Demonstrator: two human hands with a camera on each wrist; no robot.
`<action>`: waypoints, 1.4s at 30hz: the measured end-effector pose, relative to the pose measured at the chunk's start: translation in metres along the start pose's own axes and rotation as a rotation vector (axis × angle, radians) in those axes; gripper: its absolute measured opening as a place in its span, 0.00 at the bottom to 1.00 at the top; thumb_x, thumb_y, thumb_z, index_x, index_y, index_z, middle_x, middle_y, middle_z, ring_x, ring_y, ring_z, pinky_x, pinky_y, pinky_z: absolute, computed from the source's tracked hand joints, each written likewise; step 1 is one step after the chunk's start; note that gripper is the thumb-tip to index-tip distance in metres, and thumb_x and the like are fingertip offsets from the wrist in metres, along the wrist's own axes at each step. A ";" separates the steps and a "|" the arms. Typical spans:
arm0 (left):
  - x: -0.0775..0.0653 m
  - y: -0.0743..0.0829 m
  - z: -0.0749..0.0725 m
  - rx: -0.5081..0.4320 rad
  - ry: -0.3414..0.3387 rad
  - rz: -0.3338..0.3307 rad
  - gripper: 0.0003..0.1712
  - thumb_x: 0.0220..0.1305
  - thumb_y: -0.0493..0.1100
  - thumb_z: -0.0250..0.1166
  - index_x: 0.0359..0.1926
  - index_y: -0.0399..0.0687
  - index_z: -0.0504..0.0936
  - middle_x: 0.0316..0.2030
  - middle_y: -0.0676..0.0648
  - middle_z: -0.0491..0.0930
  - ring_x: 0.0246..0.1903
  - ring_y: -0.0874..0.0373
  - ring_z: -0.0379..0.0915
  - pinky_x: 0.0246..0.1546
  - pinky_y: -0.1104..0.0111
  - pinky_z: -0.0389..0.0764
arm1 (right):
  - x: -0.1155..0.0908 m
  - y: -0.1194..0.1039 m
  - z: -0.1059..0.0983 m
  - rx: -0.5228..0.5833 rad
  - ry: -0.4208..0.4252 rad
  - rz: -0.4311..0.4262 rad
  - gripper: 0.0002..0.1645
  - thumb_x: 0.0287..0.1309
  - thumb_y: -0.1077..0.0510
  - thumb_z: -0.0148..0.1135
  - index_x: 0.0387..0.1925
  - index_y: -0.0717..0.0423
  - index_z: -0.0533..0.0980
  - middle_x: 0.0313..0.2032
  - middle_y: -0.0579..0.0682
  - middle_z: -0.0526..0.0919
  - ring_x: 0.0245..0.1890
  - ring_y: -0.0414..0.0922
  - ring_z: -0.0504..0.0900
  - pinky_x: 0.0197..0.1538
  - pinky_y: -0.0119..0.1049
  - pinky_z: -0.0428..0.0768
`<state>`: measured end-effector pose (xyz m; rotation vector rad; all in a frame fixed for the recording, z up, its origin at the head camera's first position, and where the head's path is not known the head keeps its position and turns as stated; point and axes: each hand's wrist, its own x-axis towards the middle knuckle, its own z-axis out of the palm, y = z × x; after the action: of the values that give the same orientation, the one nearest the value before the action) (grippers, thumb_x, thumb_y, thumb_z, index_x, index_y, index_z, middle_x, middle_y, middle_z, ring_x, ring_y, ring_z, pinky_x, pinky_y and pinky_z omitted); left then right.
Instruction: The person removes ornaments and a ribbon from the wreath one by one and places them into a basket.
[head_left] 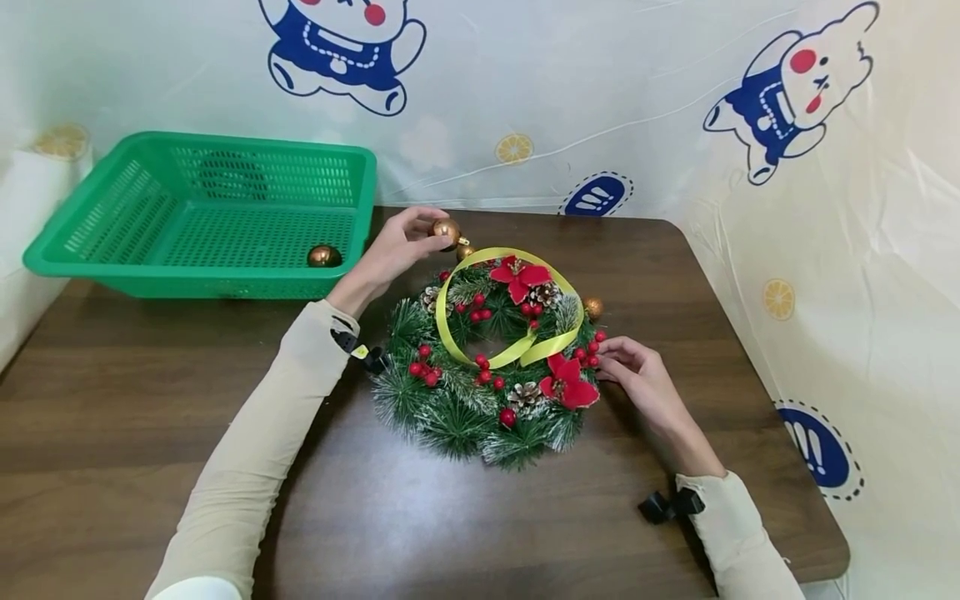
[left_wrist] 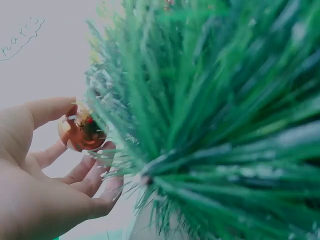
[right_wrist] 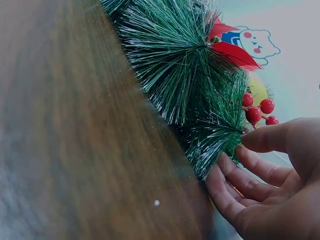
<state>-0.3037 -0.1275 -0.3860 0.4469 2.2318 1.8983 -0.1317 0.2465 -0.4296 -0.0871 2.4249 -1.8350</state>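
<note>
Nearest the camera, a pale left sleeve [head_left: 251, 442] slants up across the brown table [head_left: 135, 417]. At far left stands a green basket [head_left: 187, 271], with one copper bauble [head_left: 324, 256] lying in its near right corner. Just beyond the basket's right side, the left hand [head_left: 392, 250] grasps another copper bauble, the held bauble [head_left: 446, 232], between thumb and fingers, its gold cap pointing right. Close to it, a smaller gold ball [head_left: 465, 252] shows at the far edge of a green wreath [head_left: 457, 423]. That wreath lies mid-table, dressed with red berries [head_left: 431, 378], pine cones [head_left: 525, 393] and red flowers [head_left: 568, 383]; a yellow ribbon [head_left: 552, 346] loops above its centre. At its right edge, the right hand [head_left: 645, 387] pinches the greenery between thumb and fingertips, just beside a berry cluster. Farther right, a black wrist camera [head_left: 656, 507] sits at the right cuff [head_left: 712, 496].
</note>
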 end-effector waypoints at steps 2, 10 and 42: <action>0.000 0.000 -0.001 0.025 -0.013 -0.012 0.27 0.65 0.47 0.69 0.63 0.46 0.72 0.56 0.41 0.71 0.52 0.50 0.71 0.56 0.46 0.74 | 0.000 0.000 -0.001 -0.002 -0.001 0.004 0.17 0.71 0.61 0.57 0.54 0.70 0.73 0.44 0.49 0.83 0.43 0.41 0.84 0.49 0.36 0.84; -0.003 0.003 -0.002 0.043 -0.073 -0.002 0.26 0.64 0.46 0.69 0.61 0.47 0.74 0.54 0.42 0.73 0.52 0.49 0.70 0.53 0.46 0.76 | 0.000 -0.003 0.000 0.010 0.002 0.003 0.16 0.71 0.62 0.57 0.53 0.71 0.72 0.44 0.49 0.83 0.42 0.40 0.84 0.49 0.35 0.84; -0.004 -0.007 0.006 0.307 0.169 -0.057 0.24 0.65 0.42 0.67 0.59 0.42 0.73 0.51 0.38 0.77 0.49 0.47 0.73 0.45 0.57 0.76 | 0.001 0.000 0.002 0.042 -0.012 -0.026 0.16 0.70 0.63 0.57 0.53 0.71 0.73 0.44 0.48 0.83 0.43 0.39 0.84 0.48 0.35 0.84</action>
<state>-0.2990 -0.1244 -0.3941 0.2681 2.6294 1.6243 -0.1323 0.2444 -0.4304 -0.1267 2.3874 -1.8898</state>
